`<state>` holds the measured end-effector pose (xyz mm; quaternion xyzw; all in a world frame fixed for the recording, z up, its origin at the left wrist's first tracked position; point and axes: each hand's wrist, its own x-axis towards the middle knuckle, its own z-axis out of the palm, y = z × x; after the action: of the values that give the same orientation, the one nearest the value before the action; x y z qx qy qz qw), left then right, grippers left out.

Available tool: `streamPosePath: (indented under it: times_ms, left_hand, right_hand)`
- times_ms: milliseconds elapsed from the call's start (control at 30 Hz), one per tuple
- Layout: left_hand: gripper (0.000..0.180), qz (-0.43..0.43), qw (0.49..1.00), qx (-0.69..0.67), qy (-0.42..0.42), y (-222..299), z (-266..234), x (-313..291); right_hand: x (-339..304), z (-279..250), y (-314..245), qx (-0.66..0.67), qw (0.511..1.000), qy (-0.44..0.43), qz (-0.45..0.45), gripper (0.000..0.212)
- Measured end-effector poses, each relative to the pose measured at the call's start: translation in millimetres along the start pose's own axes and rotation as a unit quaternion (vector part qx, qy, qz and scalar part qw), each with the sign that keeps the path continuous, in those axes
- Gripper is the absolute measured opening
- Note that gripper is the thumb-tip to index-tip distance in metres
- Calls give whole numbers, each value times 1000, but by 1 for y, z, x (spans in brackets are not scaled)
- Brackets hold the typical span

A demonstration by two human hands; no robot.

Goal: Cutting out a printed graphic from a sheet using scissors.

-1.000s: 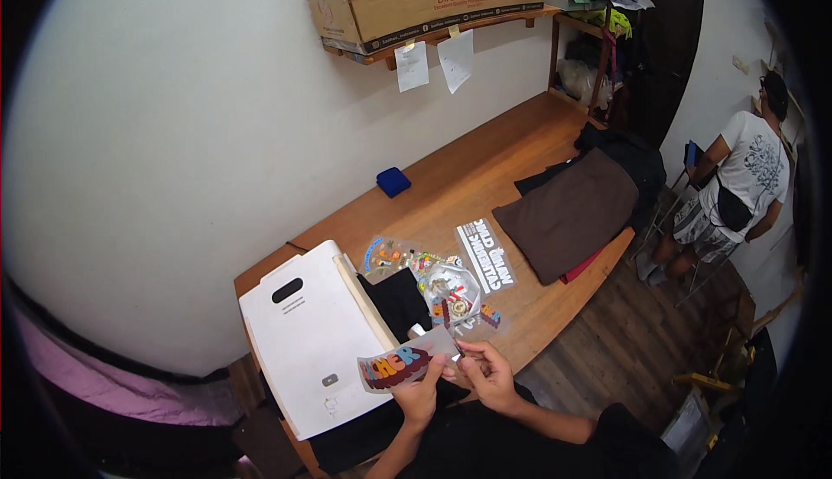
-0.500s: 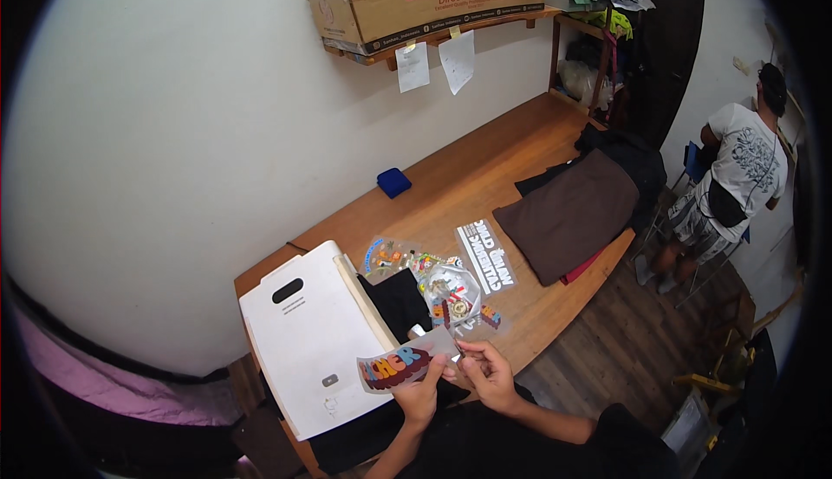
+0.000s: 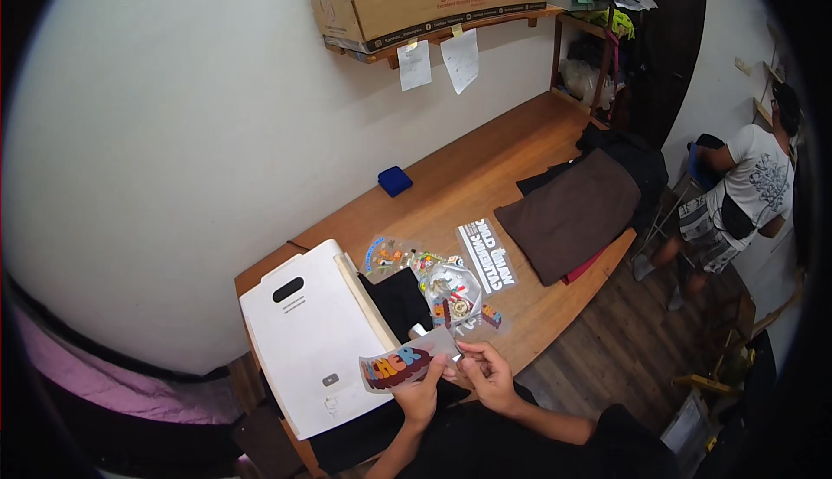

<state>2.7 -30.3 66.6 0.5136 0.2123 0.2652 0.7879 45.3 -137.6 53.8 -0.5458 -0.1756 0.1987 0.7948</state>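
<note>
A clear transfer film (image 3: pixel 400 368) with curved, multicoloured lettering is held over the front corner of the white machine. My left hand (image 3: pixel 422 397) grips its lower edge between thumb and fingers. At the film's right end my right hand (image 3: pixel 490 381) is closed in a pinch; a small dark, thin item shows at its fingertips, too small to name. Just beyond lies a bag-like clear plastic piece (image 3: pixel 452 290) with colourful prints in it, among other printed films. A film with white lettering (image 3: pixel 485 256) lies to its right, and black cloth (image 3: pixel 397 301) to its left.
The white machine (image 3: pixel 303 332) occupies the table's near left. Folded dark brown cloth (image 3: pixel 568 215) lies on black cloth to the right, a blue folded item (image 3: pixel 394 182) by the wall. A cardboard box (image 3: pixel 433 4) sits on the shelf. Another person (image 3: pixel 754 175) stands at far right.
My hands and the film stay almost in place. The other person at the far right has shifted slightly right and leans more.
</note>
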Motion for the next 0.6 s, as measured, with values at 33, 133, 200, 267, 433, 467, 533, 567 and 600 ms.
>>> streamPosePath:
  times_ms: [33, 133, 200, 267, 433, 467, 533, 567, 600]
  left_hand:
    - [27, -2, 1000, 0, 3, 0, 0, 0]
    - [28, 0, 1000, 0, 0, -2, -1, 0]
    - [28, -3, 1000, -4, 1, -2, -1, -1]
    - [27, -7, 1000, -8, 1, -1, 0, -1]
    - [28, 1, 1000, -2, -1, -3, -1, 0]
    - [28, 1, 1000, -2, -1, -3, -1, 0]
    - [27, 3, 1000, -8, -3, -2, 0, 0]
    - [27, 3, 1000, -8, -2, -2, 0, 0]
    - [27, 3, 1000, -8, -1, -2, 0, 0]
  right_hand:
    - [0, -1, 1, -5, 1000, 1, -1, 27]
    - [0, 1, -2, -11, 1000, 6, -4, 27]
    - [0, 0, -1, -9, 1000, 2, -4, 27]
    - [0, -1, 0, -6, 1000, 0, -4, 27]
    - [0, 0, 0, 9, 1000, 6, -7, 27]
    - [0, 0, 1, 9, 1000, 6, -7, 27]
    - [1, 0, 1, 6, 1000, 6, -9, 26]
    - [1, 0, 1, 6, 1000, 6, -9, 26]
    - [1, 0, 1, 3, 1000, 7, -9, 26]
